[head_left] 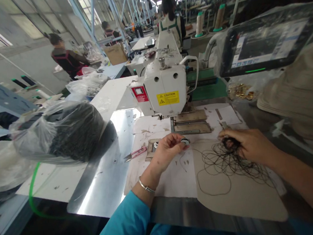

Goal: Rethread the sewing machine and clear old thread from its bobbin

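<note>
My left hand (167, 150) pinches a small round bobbin (185, 141) between thumb and fingertips, just in front of the white sewing machine (166, 84). My right hand (248, 144) is closed on a tangled bunch of black thread (226, 162) that spills in loose loops over a beige card (238, 195) on the table. A thin strand of thread runs between the two hands. A bracelet sits on my left wrist, above a blue sleeve.
Pink thread snips (135, 154) lie left of my left hand. A plastic bag of dark material (67, 131) fills the left side. A touchscreen panel (266, 42) hangs at the right, with gold parts (239, 91) below it. Other workers sit at benches behind.
</note>
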{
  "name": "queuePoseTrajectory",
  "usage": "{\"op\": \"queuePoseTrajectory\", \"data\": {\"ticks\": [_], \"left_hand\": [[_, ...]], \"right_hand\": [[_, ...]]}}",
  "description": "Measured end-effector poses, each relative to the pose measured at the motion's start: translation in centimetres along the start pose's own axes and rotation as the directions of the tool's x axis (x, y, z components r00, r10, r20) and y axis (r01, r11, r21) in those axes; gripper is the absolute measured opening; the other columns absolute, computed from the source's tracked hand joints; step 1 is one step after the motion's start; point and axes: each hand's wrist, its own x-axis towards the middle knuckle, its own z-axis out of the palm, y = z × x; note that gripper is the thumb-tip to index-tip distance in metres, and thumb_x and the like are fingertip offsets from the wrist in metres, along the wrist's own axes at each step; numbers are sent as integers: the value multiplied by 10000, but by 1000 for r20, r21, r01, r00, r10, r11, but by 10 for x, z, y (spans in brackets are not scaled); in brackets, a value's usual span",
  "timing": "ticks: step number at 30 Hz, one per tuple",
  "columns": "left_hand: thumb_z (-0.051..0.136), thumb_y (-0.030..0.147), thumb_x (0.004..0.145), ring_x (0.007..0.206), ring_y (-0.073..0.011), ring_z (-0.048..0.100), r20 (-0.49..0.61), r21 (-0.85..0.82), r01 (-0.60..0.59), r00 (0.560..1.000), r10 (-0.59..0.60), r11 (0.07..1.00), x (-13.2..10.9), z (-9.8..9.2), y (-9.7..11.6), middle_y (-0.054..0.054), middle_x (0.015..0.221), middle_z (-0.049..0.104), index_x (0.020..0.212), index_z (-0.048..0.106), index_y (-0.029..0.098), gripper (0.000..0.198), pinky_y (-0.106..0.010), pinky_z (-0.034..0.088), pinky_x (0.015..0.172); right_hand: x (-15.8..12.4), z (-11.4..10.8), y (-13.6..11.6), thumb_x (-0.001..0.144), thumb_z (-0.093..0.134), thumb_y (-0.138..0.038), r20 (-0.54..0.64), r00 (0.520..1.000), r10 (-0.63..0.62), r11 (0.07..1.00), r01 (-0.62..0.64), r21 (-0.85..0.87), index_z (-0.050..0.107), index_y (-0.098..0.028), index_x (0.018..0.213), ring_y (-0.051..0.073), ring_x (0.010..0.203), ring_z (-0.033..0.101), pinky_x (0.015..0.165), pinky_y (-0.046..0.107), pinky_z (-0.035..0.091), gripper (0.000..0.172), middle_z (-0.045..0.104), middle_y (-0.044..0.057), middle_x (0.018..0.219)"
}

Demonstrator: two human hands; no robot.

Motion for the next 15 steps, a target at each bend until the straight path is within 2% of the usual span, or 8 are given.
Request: {"op": "queuePoseTrajectory", "data": {"ticks": [1,3,5,7,9,12,15], "left_hand": [[867,336,642,662,-119,640,-23,-10,-7,1000,7,1000,-1,0,2,-1,738,665,830,620,146,365,-266,514,689],[835,263,627,643,-125,647,-63,10,-17,998,18,1000,-2,0,5,9,695,651,790,587,149,318,-255,501,658],[783,203,615,621,-123,631,-85,61,-22,996,27,998,-4,-3,5,12,667,639,765,569,151,267,-246,477,629],[738,168,600,604,-110,590,-93,99,-54,994,63,994,-5,-7,5,17,655,621,739,564,154,223,-238,450,611],[713,147,589,604,-99,554,-108,87,-119,986,128,989,-7,-12,6,25,657,604,723,557,159,206,-226,422,599],[677,131,579,595,-100,544,-175,-45,-201,966,190,979,-12,-21,15,35,656,598,720,508,181,226,-216,393,574],[664,124,563,566,-106,545,-284,-152,-282,930,231,947,-24,-41,33,46,620,571,693,473,192,241,-217,396,556]], "right_hand": [[0,4,-2,864,493,-201,63,998,-8,987,18,-158,640,-189,1193,260,717,704,608,340,455,361,755,78,874],[1,11,-7,899,469,-223,149,989,18,937,35,-348,565,-170,1344,298,754,724,602,359,459,458,766,105,902],[1,16,-11,920,469,-239,232,973,14,912,83,-402,623,-196,1258,295,781,726,596,351,451,374,764,88,894],[0,20,-12,912,468,-200,280,960,-16,911,130,-391,693,-229,1015,270,810,722,588,329,429,249,759,50,891],[-3,20,-9,877,470,-149,266,964,-28,926,125,-357,680,-228,853,247,810,715,586,314,417,226,754,32,875],[-9,21,8,841,469,-151,193,981,11,962,43,-270,691,-225,844,250,756,709,585,322,431,234,749,54,821],[-16,20,39,843,482,-263,91,990,107,993,-102,-59,713,-234,894,287,691,700,583,375,466,238,741,87,772]]}}
